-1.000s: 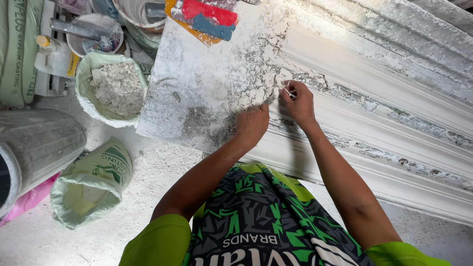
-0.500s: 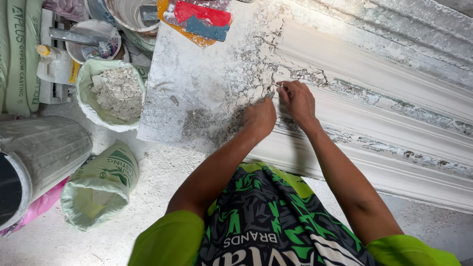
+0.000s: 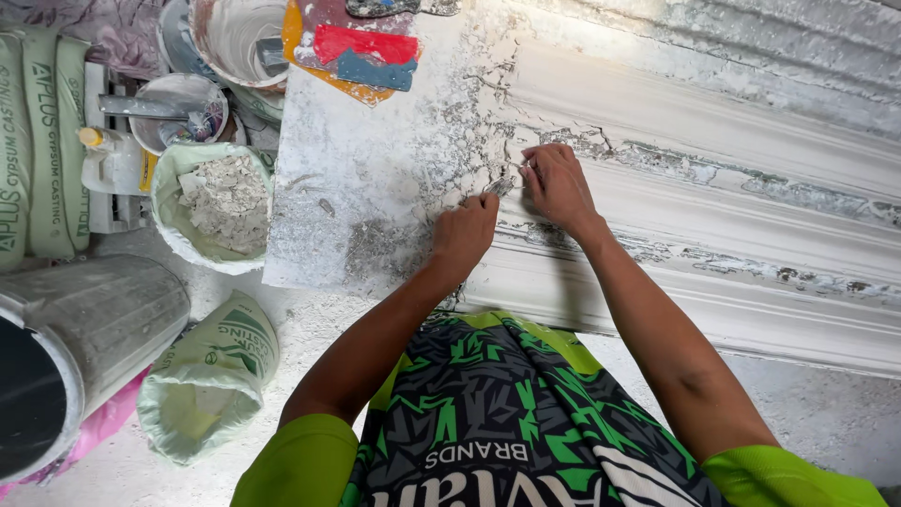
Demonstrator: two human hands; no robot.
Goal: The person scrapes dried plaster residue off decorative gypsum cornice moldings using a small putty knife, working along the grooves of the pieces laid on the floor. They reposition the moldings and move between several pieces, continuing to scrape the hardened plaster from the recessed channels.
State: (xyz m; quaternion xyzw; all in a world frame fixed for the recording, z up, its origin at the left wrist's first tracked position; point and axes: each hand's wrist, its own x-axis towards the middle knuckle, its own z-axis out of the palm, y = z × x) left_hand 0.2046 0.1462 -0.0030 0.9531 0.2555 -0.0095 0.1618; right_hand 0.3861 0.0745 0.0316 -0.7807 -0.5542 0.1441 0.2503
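Buckets (image 3: 214,211), sacks (image 3: 208,377) left of hands (image 3: 511,211).

A small grey tool (image 3: 498,187), possibly a scraper, is being largely hidden by the left hand (image 3: 465,235) beside the right hand (image 3: 556,184). The metal drum (image 3: 70,352) and white bucket (image 3: 239,38) are being cropped by the frame's edges.
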